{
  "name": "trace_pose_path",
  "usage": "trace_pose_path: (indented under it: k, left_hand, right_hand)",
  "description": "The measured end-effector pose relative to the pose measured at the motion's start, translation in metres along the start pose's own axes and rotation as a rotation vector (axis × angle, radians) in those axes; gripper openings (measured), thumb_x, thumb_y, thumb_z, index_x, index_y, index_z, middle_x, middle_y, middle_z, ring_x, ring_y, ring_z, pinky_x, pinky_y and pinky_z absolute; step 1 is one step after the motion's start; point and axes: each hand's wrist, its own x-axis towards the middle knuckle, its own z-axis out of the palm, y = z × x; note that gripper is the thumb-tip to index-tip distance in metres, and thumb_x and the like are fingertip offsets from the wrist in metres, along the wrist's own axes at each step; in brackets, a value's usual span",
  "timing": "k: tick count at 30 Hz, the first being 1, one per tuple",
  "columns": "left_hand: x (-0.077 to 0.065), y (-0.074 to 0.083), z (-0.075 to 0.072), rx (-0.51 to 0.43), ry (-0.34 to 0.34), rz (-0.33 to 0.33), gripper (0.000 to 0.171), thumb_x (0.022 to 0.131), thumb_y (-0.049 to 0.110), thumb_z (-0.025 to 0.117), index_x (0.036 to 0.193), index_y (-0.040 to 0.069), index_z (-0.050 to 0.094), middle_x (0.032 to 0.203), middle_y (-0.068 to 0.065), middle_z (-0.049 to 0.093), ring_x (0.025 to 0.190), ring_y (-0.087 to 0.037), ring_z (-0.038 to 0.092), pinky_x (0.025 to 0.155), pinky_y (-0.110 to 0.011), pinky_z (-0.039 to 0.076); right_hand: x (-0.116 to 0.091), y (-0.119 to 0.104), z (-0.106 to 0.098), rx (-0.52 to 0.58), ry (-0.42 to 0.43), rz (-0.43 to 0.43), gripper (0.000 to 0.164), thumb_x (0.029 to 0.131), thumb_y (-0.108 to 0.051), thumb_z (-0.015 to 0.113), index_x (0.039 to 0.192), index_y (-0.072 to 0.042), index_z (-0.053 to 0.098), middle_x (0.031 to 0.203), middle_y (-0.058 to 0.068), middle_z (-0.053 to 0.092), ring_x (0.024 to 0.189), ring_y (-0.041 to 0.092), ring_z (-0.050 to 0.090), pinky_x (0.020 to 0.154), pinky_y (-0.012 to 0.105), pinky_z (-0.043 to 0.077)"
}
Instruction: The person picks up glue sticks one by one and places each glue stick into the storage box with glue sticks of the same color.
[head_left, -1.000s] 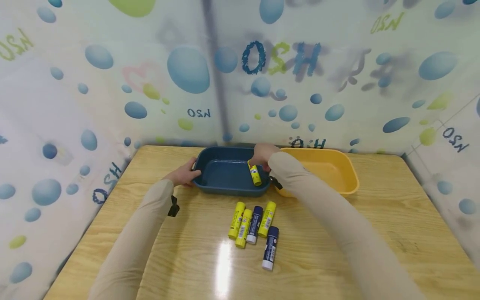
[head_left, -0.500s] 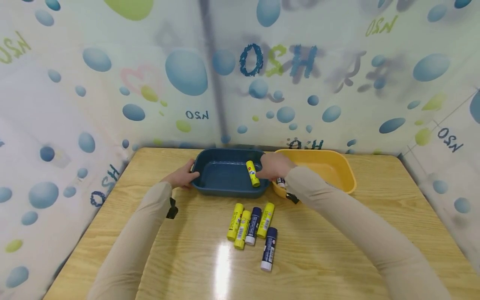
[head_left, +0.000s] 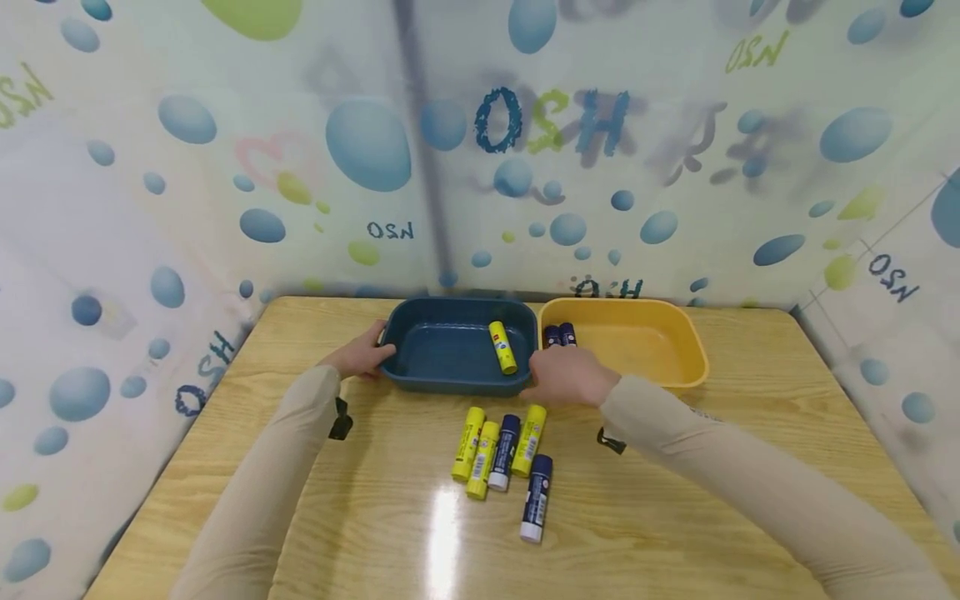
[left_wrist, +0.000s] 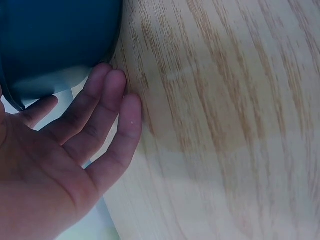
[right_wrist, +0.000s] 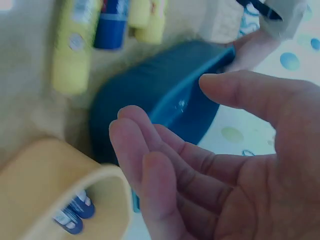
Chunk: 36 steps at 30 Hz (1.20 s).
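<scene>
My left hand (head_left: 358, 353) holds the left end of a dark blue plastic bin (head_left: 457, 387), thumb over the rim and fingers against the outer wall. One yellow glue stick (head_left: 502, 347) lies inside that bin, toward its right end. My right hand (head_left: 568, 377) is empty, over the front left corner of an orange-yellow bin (head_left: 693, 358). In the right wrist view its thumb (right_wrist: 235, 90) stands apart from the bent fingers. Two navy glue sticks (head_left: 560, 335) lie at the left end of the orange-yellow bin, partly hidden behind the right hand.
In front of the bins, several glue sticks lie on the wooden table (head_left: 360, 517): yellow ones, among them a yellow glue stick (head_left: 529, 441), a navy glue stick (head_left: 504, 452) between them, and another navy glue stick (head_left: 536, 500) nearer. A patterned wall covering (head_left: 480, 200) rises behind the table.
The right hand has let go of the yellow glue stick in the blue bin and moved right and nearer, uncovering the navy glue sticks. The left hand stays on the bin.
</scene>
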Motion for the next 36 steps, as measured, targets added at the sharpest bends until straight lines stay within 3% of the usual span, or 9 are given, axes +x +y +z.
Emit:
trace_pose_path:
  k: [8, 14, 19, 24, 31, 36]
  left_hand:
    - [-0.001, -0.001, -0.001, 0.011, -0.005, 0.01, 0.053, 0.103, 0.019, 0.039, 0.146, 0.003, 0.014, 0.128, -0.04, 0.043, 0.075, -0.029, 0.067, 0.061, -0.042, 0.055]
    - [0.002, -0.002, -0.001, 0.004, -0.009, 0.003, 0.053, 0.103, 0.019, 0.039, 0.147, 0.003, 0.013, 0.128, -0.039, 0.044, 0.075, -0.029, 0.066, 0.062, -0.043, 0.054]
    - [0.001, -0.001, -0.002, -0.011, -0.022, 0.006, 0.055, 0.104, 0.021, 0.038, 0.148, 0.004, 0.011, 0.13, -0.039, 0.042, 0.077, -0.03, 0.066, 0.063, -0.043, 0.054]
    - [-0.002, 0.0, -0.001, -0.02, -0.038, 0.013, 0.055, 0.105, 0.021, 0.036, 0.149, 0.004, 0.008, 0.13, -0.039, 0.042, 0.077, -0.03, 0.066, 0.063, -0.043, 0.054]
    - [0.001, -0.002, -0.004, -0.034, -0.061, 0.016, 0.057, 0.105, 0.021, 0.035, 0.151, 0.004, 0.005, 0.138, -0.042, 0.031, 0.088, -0.039, 0.065, 0.073, -0.049, 0.053]
    - [0.003, -0.004, -0.005, -0.041, -0.064, 0.02, 0.056, 0.106, 0.021, 0.035, 0.15, 0.004, 0.006, 0.138, -0.043, 0.029, 0.084, -0.037, 0.064, 0.073, -0.05, 0.053]
  right_hand:
    - [-0.021, 0.004, 0.03, 0.035, -0.039, 0.017, 0.033, 0.088, -0.033, 0.07, 0.068, -0.011, 0.057, 0.057, -0.001, 0.042, 0.052, 0.013, 0.042, 0.051, 0.027, 0.029]
    - [-0.031, 0.007, 0.052, 0.1, -0.082, 0.034, 0.027, 0.086, -0.035, 0.072, 0.084, -0.009, 0.063, 0.061, 0.0, 0.048, 0.056, 0.015, 0.046, 0.053, 0.029, 0.032]
    - [-0.037, 0.006, 0.069, 0.117, -0.091, 0.056, 0.035, 0.085, -0.041, 0.072, 0.071, -0.012, 0.058, 0.061, 0.0, 0.049, 0.055, 0.015, 0.045, 0.053, 0.028, 0.031]
    - [-0.041, 0.005, 0.084, 0.102, -0.08, 0.084, 0.041, 0.083, -0.051, 0.07, 0.072, -0.013, 0.057, 0.064, 0.002, 0.052, 0.058, 0.016, 0.046, 0.054, 0.029, 0.031]
    - [-0.038, 0.006, 0.094, 0.188, -0.099, 0.137, 0.047, 0.081, -0.057, 0.069, 0.068, -0.013, 0.058, 0.06, 0.002, 0.055, 0.052, 0.014, 0.048, 0.049, 0.026, 0.031]
    - [-0.035, 0.007, 0.096, 0.218, -0.083, 0.148, 0.046, 0.081, -0.054, 0.071, 0.067, -0.012, 0.058, 0.057, 0.002, 0.055, 0.047, 0.013, 0.046, 0.047, 0.025, 0.031]
